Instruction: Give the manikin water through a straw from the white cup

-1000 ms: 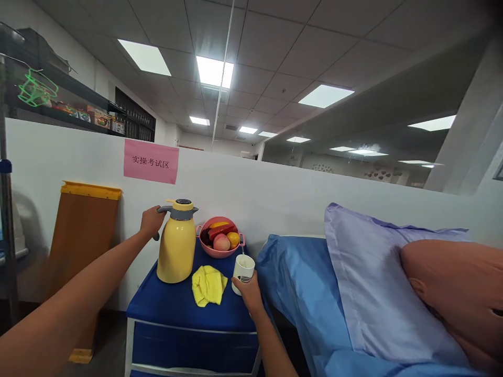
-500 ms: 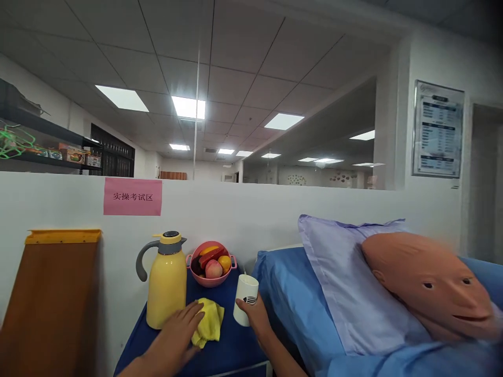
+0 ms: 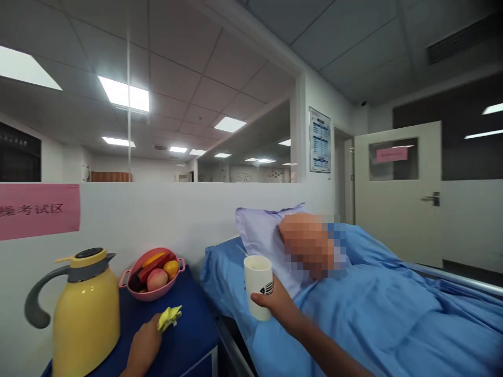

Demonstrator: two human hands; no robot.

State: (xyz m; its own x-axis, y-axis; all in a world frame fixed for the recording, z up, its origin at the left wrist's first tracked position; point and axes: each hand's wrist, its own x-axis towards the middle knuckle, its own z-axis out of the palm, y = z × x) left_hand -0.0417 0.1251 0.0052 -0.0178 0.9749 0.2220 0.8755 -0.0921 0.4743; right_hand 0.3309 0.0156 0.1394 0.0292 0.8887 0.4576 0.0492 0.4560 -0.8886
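My right hand is closed round a white cup and holds it upright in the air above the edge of the bed, close to the training manikin's head. My left hand grips a yellow cloth and lifts it just off the blue bedside cabinet. The manikin lies on a lilac pillow under a blue sheet.
A yellow thermos jug with a grey handle stands at the cabinet's left. A pink bowl of fruit sits behind the cloth. A white partition with a pink sign runs behind. A door stands at the right.
My left hand let go of the jug handle, came down on the yellow cloth and picked it up. My right hand lifted the cup off the cabinet and carried it toward the bed. My view swung right.
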